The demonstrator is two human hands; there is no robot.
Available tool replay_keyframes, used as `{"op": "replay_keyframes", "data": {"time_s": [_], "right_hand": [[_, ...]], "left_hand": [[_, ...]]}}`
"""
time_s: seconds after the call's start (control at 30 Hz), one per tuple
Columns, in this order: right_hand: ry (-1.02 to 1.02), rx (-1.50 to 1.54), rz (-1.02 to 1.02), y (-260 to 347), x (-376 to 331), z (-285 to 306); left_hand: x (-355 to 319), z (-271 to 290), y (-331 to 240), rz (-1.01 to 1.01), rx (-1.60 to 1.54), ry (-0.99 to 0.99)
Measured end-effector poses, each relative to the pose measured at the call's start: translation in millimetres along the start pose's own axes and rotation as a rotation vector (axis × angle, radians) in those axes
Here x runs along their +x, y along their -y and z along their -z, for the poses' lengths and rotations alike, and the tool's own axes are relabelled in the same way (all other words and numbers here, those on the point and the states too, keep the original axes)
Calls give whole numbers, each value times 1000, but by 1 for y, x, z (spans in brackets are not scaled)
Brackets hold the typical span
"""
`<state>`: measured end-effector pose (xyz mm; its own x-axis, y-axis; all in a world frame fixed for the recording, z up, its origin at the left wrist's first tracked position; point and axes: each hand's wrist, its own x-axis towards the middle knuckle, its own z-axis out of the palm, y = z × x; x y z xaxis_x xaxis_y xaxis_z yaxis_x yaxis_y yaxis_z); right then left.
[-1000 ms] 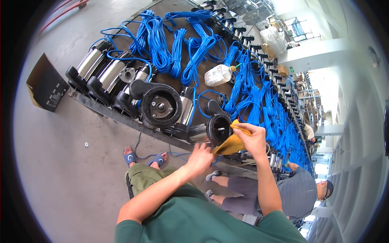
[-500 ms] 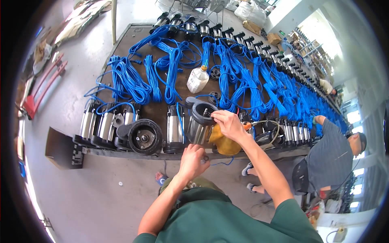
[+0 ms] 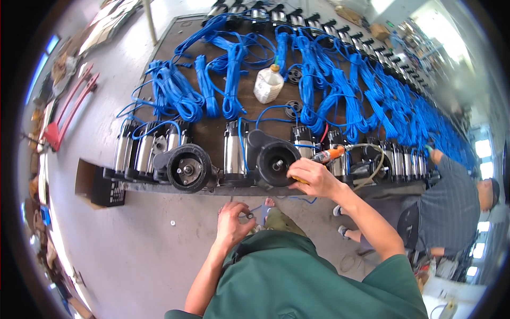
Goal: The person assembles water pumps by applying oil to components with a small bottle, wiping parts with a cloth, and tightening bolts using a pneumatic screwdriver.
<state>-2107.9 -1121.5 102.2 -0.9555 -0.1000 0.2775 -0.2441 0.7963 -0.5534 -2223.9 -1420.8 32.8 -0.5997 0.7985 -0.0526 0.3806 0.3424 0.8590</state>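
A submersible pump lies at the table's near edge, its round black housing (image 3: 278, 164) turned toward me with a metal shaft standing in the middle. My right hand (image 3: 314, 178) is at the housing's right rim, fingers pinched together; a bit of something yellow shows beneath them, too hidden to name. Lower down, off the table edge, my left hand (image 3: 232, 223) is closed around a small dark ring-shaped part (image 3: 249, 216). Just beyond my right hand lies an orange-and-grey power screwdriver (image 3: 328, 154). Another open black pump housing (image 3: 188, 168) faces me on the left.
Steel-bodied pumps (image 3: 234, 149) line both table edges. Blue cable coils (image 3: 178, 90) cover the table (image 3: 265, 119), around a white bottle (image 3: 269, 84). A cardboard box (image 3: 98, 183) sits at the left corner, a red pallet truck (image 3: 69, 109) beyond. A co-worker (image 3: 451, 207) stands at right.
The pump has been tipped so its open housing faces me. My right hand has moved from the shaft to the right rim. The yellow cloth is mostly out of sight. My left hand has drawn back left.
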Motion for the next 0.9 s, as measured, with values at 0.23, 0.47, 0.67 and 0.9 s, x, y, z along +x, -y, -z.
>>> {"op": "replay_keyframes", "data": {"time_s": [0.23,0.47,0.67,0.9], "right_hand": [[247,70,143,-22,-9,27],[246,94,208,-25,8,28],[213,176,178,-22,6,33],[63,156,12,-1,-5,46]], "left_hand": [[-13,3,0,112,44,-191],[-21,-3,-28,137,7,-300],[-15,-2,-44,78,26,-300],[-4,9,-64,25,-21,-274]]}}
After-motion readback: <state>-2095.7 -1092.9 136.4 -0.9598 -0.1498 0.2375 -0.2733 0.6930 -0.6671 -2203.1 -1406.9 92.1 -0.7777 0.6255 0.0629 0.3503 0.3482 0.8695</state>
